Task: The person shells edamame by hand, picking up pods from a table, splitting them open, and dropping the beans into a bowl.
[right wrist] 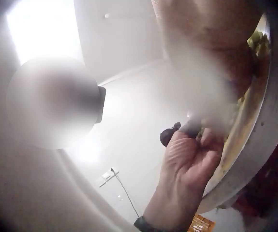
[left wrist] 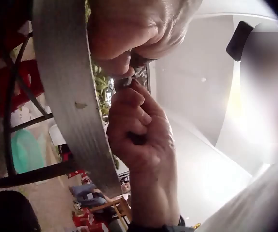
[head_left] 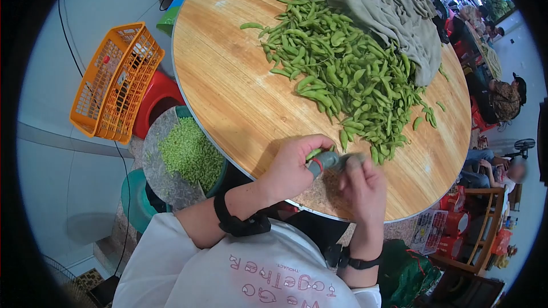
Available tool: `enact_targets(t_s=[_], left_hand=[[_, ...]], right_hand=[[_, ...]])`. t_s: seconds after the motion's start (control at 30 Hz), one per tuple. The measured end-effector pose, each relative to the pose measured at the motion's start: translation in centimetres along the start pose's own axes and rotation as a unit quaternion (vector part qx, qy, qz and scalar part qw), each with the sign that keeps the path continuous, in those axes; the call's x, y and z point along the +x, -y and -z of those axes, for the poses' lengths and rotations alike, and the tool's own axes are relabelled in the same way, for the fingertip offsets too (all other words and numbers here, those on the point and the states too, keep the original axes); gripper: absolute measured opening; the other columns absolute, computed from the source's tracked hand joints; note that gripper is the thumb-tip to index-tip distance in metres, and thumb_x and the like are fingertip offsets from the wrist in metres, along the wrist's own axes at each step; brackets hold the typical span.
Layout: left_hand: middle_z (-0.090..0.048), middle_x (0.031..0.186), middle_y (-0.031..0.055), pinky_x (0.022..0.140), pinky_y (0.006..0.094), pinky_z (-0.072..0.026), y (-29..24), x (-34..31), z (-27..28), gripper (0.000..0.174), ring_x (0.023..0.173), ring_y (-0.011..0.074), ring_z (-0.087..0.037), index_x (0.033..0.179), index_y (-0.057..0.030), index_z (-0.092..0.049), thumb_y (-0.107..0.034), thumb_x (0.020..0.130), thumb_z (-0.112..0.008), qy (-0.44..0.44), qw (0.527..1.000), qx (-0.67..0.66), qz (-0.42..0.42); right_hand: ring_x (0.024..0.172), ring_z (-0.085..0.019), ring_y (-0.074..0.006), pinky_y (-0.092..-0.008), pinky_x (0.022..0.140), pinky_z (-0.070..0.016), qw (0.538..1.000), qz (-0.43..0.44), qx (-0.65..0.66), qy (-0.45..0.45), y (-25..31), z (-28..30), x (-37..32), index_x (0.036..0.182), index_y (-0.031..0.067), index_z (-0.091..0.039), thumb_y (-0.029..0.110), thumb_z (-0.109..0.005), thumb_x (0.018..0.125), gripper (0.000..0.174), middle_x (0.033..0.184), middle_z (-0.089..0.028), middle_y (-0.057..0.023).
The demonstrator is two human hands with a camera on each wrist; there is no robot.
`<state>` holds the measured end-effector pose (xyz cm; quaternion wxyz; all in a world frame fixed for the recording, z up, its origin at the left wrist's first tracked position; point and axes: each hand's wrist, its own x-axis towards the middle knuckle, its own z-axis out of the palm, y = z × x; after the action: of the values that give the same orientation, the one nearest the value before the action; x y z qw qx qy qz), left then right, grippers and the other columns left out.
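Note:
A green pod [head_left: 313,153] is in my left hand [head_left: 290,166], gripped between thumb and fingers. The left thumb wears a dark grey-green cover [head_left: 326,161] with a red band round it. Close on the right, my right hand [head_left: 365,185] has curled fingers, its fingertips at a blurred dark piece by the cover; whether they pinch a pod is hidden. Both hands are above the table's near edge, just in front of a large heap of green pods [head_left: 348,74]. In the left wrist view the right hand [left wrist: 139,125] meets the left hand [left wrist: 134,29] at the fingertips.
A grey cloth [head_left: 394,23] lies over part of the heap on the round wooden table [head_left: 222,51]. At the left are shelled green beans [head_left: 191,151] in a tub, an orange basket [head_left: 117,82] and a red stool [head_left: 155,100]. People sit at the far right.

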<state>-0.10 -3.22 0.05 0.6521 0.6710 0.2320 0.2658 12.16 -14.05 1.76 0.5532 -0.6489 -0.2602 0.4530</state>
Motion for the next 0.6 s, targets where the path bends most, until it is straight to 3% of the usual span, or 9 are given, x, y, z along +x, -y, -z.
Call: enact_targets(t_s=[0.07, 0.1, 0.13, 0.2, 0.37, 0.43, 0.47, 0.57, 0.6], left_hand=[[-0.058, 0.081, -0.0016, 0.066, 0.0209, -0.0428, 0.4, 0.1, 0.4, 0.022, 0.074, 0.0051, -0.051, 0.098, -0.0023, -0.058, 0.006, 0.079, -0.052, -0.007, 1.0, -0.01, -0.011], [-0.058, 0.082, -0.0019, 0.062, 0.0203, -0.0419, 0.4, 0.2, 0.6, 0.022, 0.071, 0.0039, -0.05, 0.099, -0.0029, -0.058, 0.005, 0.08, -0.051, -0.012, 1.0, -0.02, -0.021], [-0.058, 0.082, -0.0019, 0.062, 0.0203, -0.0419, 0.1, 0.1, 0.9, 0.022, 0.071, 0.0039, -0.05, 0.099, -0.0029, -0.058, 0.005, 0.08, -0.051, -0.013, 0.999, -0.02, -0.021], [-0.056, 0.081, -0.0019, 0.059, 0.0179, -0.0378, -0.6, 0.0, 1.3, 0.022, 0.069, 0.0027, -0.047, 0.1, -0.0048, -0.057, 0.003, 0.082, -0.048, 0.078, 0.985, -0.118, 0.098], [-0.054, 0.079, -0.002, 0.058, 0.0168, -0.0361, -0.1, -0.4, 1.4, 0.022, 0.067, 0.0037, -0.046, 0.102, -0.0062, -0.057, 0.001, 0.085, -0.046, 0.12, 0.972, -0.142, 0.141], [-0.053, 0.078, -0.002, 0.058, 0.017, -0.037, -0.2, -0.6, 1.3, 0.022, 0.067, 0.0043, -0.047, 0.103, -0.0061, -0.057, 0.0, 0.085, -0.046, 0.124, 0.976, -0.117, 0.132], [-0.054, 0.078, -0.0023, 0.059, 0.017, -0.0377, -0.3, -0.7, 1.2, 0.022, 0.067, 0.0044, -0.047, 0.104, -0.006, -0.056, 0.0, 0.086, -0.045, 0.155, 0.969, -0.132, 0.141], [-0.056, 0.078, -0.0017, 0.061, 0.0179, -0.0396, -0.7, -1.1, 1.0, 0.023, 0.067, 0.0057, -0.049, 0.105, -0.0054, -0.056, -0.001, 0.086, -0.043, 0.227, 0.953, -0.116, 0.164], [-0.057, 0.077, -0.001, 0.062, 0.0188, -0.0406, -1.0, -1.2, 1.0, 0.023, 0.067, 0.0068, -0.051, 0.105, -0.0048, -0.056, -0.001, 0.086, -0.043, 0.267, 0.943, -0.087, 0.178]], right_hand=[[0.044, -0.046, -0.0106, -0.0242, 0.042, -0.0345, 0.948, 0.174, -0.216, -0.157, 0.2, 0.4, 1.8, 0.086, 0.0015, -0.059, 0.014, -0.056, 0.086, 0.013, 0.058, -0.055, -0.0022], [0.044, -0.046, -0.0106, -0.0242, 0.042, -0.0345, 0.948, 0.175, -0.216, -0.156, 0.8, 0.1, 2.2, 0.086, 0.0015, -0.059, 0.014, -0.056, 0.086, 0.013, 0.058, -0.055, -0.0022], [0.046, -0.05, -0.0179, -0.0289, 0.043, -0.0377, 0.906, 0.206, -0.327, -0.173, 1.6, -0.2, 2.4, 0.086, 0.0011, -0.058, 0.015, -0.057, 0.084, 0.014, 0.058, -0.056, -0.0072], [0.054, -0.056, -0.0347, -0.04, 0.048, -0.0426, 0.819, 0.204, -0.508, -0.174, 1.9, -0.5, 2.8, 0.087, 0.0017, -0.056, 0.015, -0.061, 0.08, 0.016, 0.06, -0.055, -0.019], [0.058, -0.057, -0.0348, -0.042, 0.05, -0.0434, 0.797, 0.242, -0.535, -0.141, 0.1, 0.1, 2.4, 0.089, 0.0042, -0.056, 0.013, -0.06, 0.079, 0.014, 0.062, -0.056, -0.019], [0.059, -0.058, -0.034, -0.041, 0.052, -0.0443, 0.85, 0.235, -0.46, -0.103, 0.7, 0.2, 1.8, 0.088, 0.0053, -0.056, 0.01, -0.06, 0.078, 0.011, 0.064, -0.057, -0.0176], [0.059, -0.058, -0.034, -0.041, 0.052, -0.0443, 0.85, 0.235, -0.459, -0.104, 1.2, 0.4, 1.6, 0.088, 0.0053, -0.056, 0.01, -0.06, 0.078, 0.011, 0.064, -0.057, -0.0176], [0.06, -0.058, -0.0333, -0.0403, 0.053, -0.0448, 0.831, 0.207, -0.509, -0.091, 2.6, 1.2, 1.4, 0.088, 0.0056, -0.057, 0.008, -0.058, 0.077, 0.011, 0.066, -0.057, -0.0165], [0.06, -0.058, -0.0333, -0.0405, 0.053, -0.0446, 0.797, 0.217, -0.561, -0.05, 2.8, 1.4, 1.7, 0.089, 0.0054, -0.057, 0.008, -0.058, 0.077, 0.012, 0.067, -0.057, -0.0164]])
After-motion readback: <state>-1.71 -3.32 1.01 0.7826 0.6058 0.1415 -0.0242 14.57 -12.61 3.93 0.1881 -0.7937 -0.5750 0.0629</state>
